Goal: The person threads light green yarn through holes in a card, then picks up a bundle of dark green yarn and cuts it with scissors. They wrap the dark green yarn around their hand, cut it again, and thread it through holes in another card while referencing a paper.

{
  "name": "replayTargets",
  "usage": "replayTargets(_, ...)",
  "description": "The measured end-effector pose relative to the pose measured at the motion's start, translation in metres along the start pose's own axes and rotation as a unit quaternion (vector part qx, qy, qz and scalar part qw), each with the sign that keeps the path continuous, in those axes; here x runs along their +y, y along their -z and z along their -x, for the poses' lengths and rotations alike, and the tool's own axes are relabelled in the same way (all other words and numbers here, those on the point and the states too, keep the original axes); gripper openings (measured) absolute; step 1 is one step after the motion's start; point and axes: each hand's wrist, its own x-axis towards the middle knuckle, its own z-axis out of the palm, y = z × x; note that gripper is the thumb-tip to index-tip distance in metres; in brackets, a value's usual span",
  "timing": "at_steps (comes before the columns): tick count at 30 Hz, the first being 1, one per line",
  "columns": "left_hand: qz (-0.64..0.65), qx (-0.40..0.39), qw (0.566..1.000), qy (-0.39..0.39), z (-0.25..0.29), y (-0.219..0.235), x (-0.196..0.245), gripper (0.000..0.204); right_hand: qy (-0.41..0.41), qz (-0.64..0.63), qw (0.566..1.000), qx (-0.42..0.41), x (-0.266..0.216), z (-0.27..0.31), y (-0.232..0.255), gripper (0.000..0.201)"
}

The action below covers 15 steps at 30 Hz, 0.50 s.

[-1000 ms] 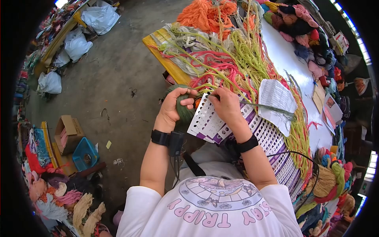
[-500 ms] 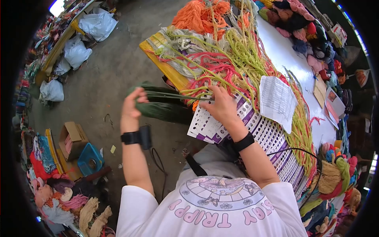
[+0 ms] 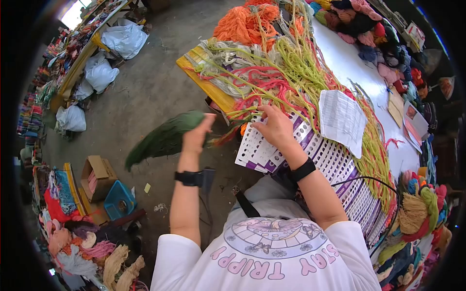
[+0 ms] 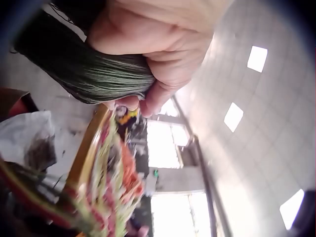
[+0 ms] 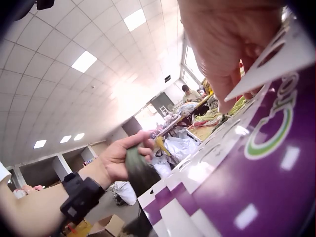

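A dark green skein of thread (image 3: 165, 138) swings out to the left of my body, blurred by motion at its far end. My left hand (image 3: 195, 136) grips it at its near end, and in the left wrist view the fingers curl round the smooth bundle of strands (image 4: 106, 76). My right hand (image 3: 277, 128) is at the far end of a row of white and purple cards with punched holes (image 3: 252, 150), thumb and forefinger apart. In the right wrist view its fingertips reach down behind a raised white card corner (image 5: 276, 64).
Green, pink and grey yarn (image 3: 272, 77) lies tangled along the table past the cards, with orange yarn (image 3: 245, 24) behind. A printed sheet (image 3: 342, 121) lies on it. A yellow board (image 3: 206, 80) edges the table. A blue bin (image 3: 120, 200) and cardboard box (image 3: 97, 177) stand lower left.
My left hand swung out left from beside the cards, pulling strands away from my right hand, then came partly back with the skein trailing left. The right hand's thumb and forefinger have parted.
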Motion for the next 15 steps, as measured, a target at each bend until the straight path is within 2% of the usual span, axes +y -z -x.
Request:
replayTargets(1,-0.026,-0.028,0.999,-0.022,0.001,-0.022,-0.004,0.022,0.003,0.009,1.000,0.006,0.001,0.001,-0.001,0.044)
replayTargets(2,-0.075,-0.058,0.985,-0.141,-0.006,-0.033,-0.024,0.021,0.006,0.019,1.000,0.014,0.004,0.001,-0.004,0.043)
replayTargets(3,-0.058,-0.089,0.978,-0.177,-0.010,-0.048,-0.035,0.023,0.009,0.029,0.999,0.021,0.005,0.001,-0.005,0.043)
replayTargets(4,-0.194,-0.065,0.961,-0.189,-0.010,-0.057,-0.039,0.023,0.007,0.014,1.000,0.021,0.005,0.001,-0.004,0.041)
replayTargets(5,-0.326,-0.039,0.924,-0.197,-0.011,-0.062,-0.042,0.023,0.005,0.000,1.000,0.020,0.004,0.001,-0.004,0.040)
replayTargets(8,-0.374,0.071,0.884,-0.272,-0.017,-0.052,-0.051,0.027,0.008,-0.015,1.000,0.022,0.005,0.000,-0.003,0.037)
replayTargets(9,-0.315,0.083,0.912,-0.248,-0.019,-0.037,-0.047,0.028,0.009,-0.015,1.000,0.023,0.007,0.000,-0.004,0.036)
replayTargets(10,-0.286,0.158,0.911,-0.251,-0.020,-0.023,-0.044,0.026,0.015,-0.017,0.999,0.032,0.008,0.000,-0.004,0.035)
replayTargets(11,-0.138,0.208,0.960,-0.125,-0.025,-0.006,-0.048,0.024,0.016,-0.021,0.999,0.037,0.008,0.000,-0.004,0.035)
replayTargets(12,0.017,0.251,0.968,0.008,-0.028,0.012,-0.052,0.026,0.016,-0.026,0.999,0.042,0.007,0.000,-0.004,0.034)
replayTargets(13,0.145,0.235,0.960,0.052,-0.026,0.027,-0.045,0.021,0.017,-0.030,0.998,0.045,0.007,0.001,-0.005,0.034)
replayTargets(15,0.297,0.100,0.938,0.149,-0.018,0.046,-0.035,0.021,0.019,-0.045,0.997,0.058,0.009,0.000,-0.006,0.029)
